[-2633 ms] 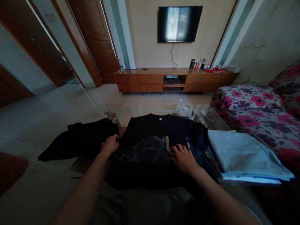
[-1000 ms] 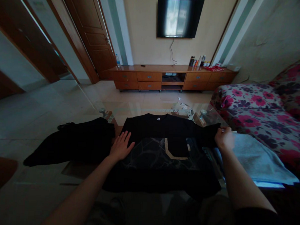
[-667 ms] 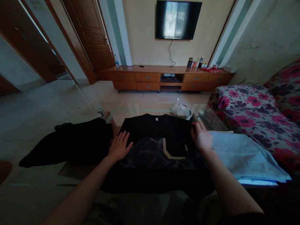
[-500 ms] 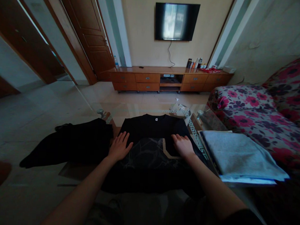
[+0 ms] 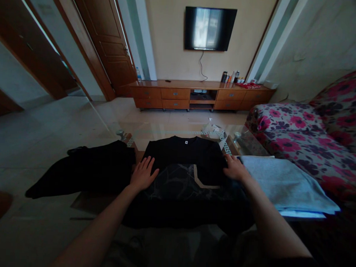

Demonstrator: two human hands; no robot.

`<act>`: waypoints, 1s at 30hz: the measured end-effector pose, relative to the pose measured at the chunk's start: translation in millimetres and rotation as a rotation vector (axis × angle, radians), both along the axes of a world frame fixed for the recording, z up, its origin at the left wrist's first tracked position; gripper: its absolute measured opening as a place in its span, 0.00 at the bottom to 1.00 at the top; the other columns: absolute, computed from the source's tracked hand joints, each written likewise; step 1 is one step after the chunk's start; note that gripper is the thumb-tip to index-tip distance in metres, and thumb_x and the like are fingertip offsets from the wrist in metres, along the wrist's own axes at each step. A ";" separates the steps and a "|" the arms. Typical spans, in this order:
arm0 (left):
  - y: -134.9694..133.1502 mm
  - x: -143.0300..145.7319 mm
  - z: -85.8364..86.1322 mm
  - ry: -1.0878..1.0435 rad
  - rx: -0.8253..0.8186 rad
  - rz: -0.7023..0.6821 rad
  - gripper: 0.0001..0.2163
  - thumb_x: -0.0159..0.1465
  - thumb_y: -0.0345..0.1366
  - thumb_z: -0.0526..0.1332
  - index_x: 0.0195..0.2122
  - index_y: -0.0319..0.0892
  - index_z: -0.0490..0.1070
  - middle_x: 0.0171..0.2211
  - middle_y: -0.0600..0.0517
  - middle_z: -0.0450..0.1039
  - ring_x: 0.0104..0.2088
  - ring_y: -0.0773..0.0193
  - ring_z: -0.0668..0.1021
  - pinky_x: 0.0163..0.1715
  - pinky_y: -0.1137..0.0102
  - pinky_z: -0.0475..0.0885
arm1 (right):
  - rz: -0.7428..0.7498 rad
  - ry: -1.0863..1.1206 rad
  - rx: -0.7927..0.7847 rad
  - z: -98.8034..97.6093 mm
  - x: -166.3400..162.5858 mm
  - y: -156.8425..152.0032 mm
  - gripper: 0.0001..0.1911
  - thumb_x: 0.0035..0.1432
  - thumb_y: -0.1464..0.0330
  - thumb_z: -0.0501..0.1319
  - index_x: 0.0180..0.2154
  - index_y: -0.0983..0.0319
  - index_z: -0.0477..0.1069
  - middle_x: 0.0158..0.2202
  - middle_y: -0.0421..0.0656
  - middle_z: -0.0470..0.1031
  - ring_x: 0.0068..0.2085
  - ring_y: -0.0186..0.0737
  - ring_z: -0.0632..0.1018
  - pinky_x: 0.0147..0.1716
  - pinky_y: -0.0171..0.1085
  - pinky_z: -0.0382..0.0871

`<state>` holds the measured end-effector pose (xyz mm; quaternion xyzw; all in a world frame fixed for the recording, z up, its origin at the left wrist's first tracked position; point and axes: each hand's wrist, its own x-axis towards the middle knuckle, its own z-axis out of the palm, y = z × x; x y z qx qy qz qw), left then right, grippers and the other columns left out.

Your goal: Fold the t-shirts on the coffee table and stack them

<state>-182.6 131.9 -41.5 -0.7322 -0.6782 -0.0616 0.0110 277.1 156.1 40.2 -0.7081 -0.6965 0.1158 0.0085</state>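
A black T-shirt [image 5: 178,211] with a grey patterned panel and a beige angular line lies spread on the glass table, its neck label pointing away from me. My left hand [image 5: 143,175] rests flat on the shirt's left side, fingers spread. At the shirt's right edge is my right hand [image 5: 235,168], its fingers lightly bent against the fabric, with no clear pinch visible. Dark folded clothing [image 5: 89,169] lies to the left of the shirt. Close by my right forearm sits a stack of folded clothes with a light grey piece [image 5: 287,184] on top.
The glass table [image 5: 169,129] has a Greek-key border. Beyond it stands a low wooden TV cabinet [image 5: 175,93] with bottles on top, under a wall television [image 5: 210,29]. A floral sofa [image 5: 297,141] flanks the table on the right.
My right hand has moved right, from the beige line to the shirt's right edge. The lower right of the shirt reaches a little further out. My left hand stays nearly in place.
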 end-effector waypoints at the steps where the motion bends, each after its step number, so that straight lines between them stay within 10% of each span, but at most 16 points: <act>1: 0.1 -0.1 -0.6 0.001 0.005 -0.003 0.33 0.72 0.55 0.44 0.73 0.42 0.51 0.74 0.45 0.47 0.74 0.51 0.49 0.71 0.53 0.45 | -0.057 -0.064 -0.046 -2.6 9.6 -1.9 0.37 0.55 0.68 0.62 0.65 0.62 0.57 0.62 0.57 0.63 0.63 0.59 0.67 0.56 0.51 0.62; 11: 1.4 -2.6 -3.8 -0.021 -0.004 -0.003 0.34 0.71 0.56 0.43 0.73 0.42 0.51 0.75 0.46 0.45 0.74 0.51 0.48 0.71 0.54 0.45 | -0.178 -0.105 -0.056 -20.3 33.5 -7.4 0.18 0.63 0.73 0.53 0.54 0.66 0.63 0.54 0.59 0.71 0.53 0.54 0.77 0.50 0.47 0.68; 30: 2.9 -4.0 -7.0 0.023 0.024 -0.007 0.34 0.72 0.56 0.43 0.73 0.42 0.52 0.74 0.46 0.47 0.74 0.51 0.50 0.70 0.54 0.49 | -0.250 -0.152 -0.012 -11.1 43.6 3.2 0.17 0.63 0.74 0.54 0.51 0.65 0.75 0.51 0.60 0.74 0.51 0.56 0.79 0.47 0.47 0.73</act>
